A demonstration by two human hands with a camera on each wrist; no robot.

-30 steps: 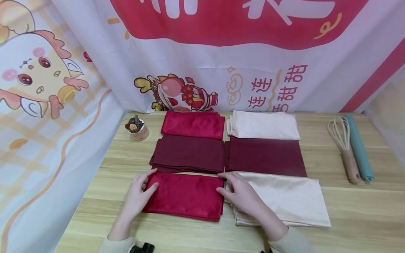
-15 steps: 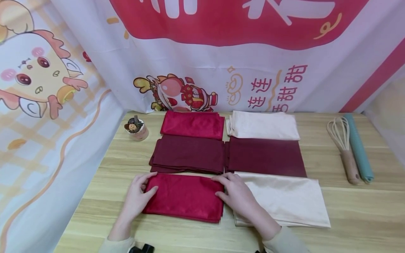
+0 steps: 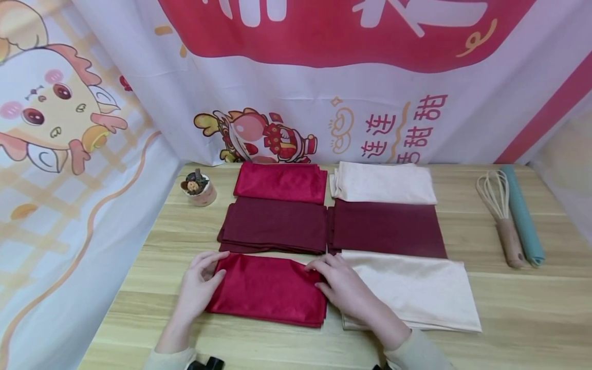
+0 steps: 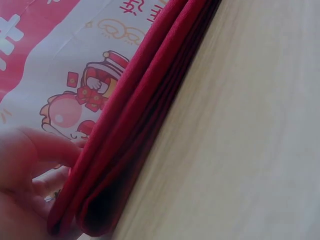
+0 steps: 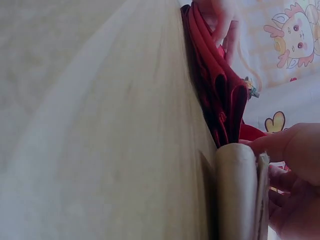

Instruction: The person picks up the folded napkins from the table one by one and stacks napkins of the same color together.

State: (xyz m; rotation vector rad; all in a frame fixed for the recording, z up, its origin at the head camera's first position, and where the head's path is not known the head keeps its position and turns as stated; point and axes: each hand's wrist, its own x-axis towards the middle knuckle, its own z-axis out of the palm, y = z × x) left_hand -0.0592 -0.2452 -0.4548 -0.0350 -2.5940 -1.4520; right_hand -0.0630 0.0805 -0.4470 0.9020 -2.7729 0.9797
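A folded shiny red cloth (image 3: 268, 290) lies at the table's front, left of centre. At its left end is my left hand (image 3: 196, 288), thumb on the near side and fingers at the far corner, gripping it. My right hand (image 3: 344, 288) pinches the far right corner, where the cloth's back edge is slightly raised. In the left wrist view, the red cloth (image 4: 135, 90) shows its stacked layers beside my thumb. In the right wrist view, a rolled fold of the cream cloth (image 5: 235, 190) sits close to my right fingers. My right hand partly covers the folded cream cloth (image 3: 411, 293).
Behind lie two folded maroon cloths (image 3: 275, 226), then another red cloth (image 3: 279, 182) and a white cloth (image 3: 384, 182). A small potted figurine (image 3: 199, 189) stands back left. A whisk (image 3: 501, 218) and a teal roll (image 3: 522, 216) lie at the right.
My right hand has shifted slightly left and inward over the red cloth's corner, and the cloth's back edge there has risen a little. My left hand stays nearly in place.
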